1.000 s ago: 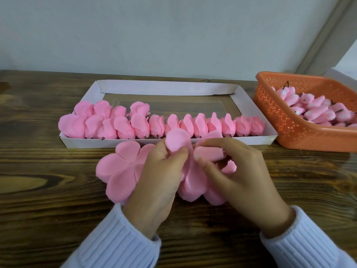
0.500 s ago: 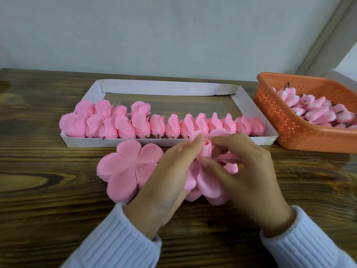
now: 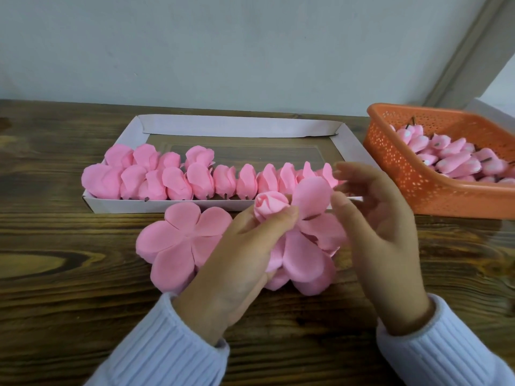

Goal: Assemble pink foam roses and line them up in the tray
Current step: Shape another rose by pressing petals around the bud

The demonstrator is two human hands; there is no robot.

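One white tray is sitting on the bench, w/ finished pink roses lining its near side: approx. 11 in the front row, 4 more behind at the left end. Exact count is hard, since the row's right end is running behind the right hand. One flat five-petal piece is lying on the bench just in front of the tray. One orange basket is standing to the right, holding a heap of pink buds, too jumbled to count and cut off by the frame edge. The left hand is pinching one rolled bud btwn thumb and fingers, just in front of the tray's near wall, w/ loose petal layers spreading round and below it; one petal is standing up beside the bud. The right hand is hanging slack-fingered just right of that petal, palm facing left, gripping nothing; whether its fingertips are touching the petal can't be told. Two white ribbed sleeves are covering the wrists, both cut off at the bottom.
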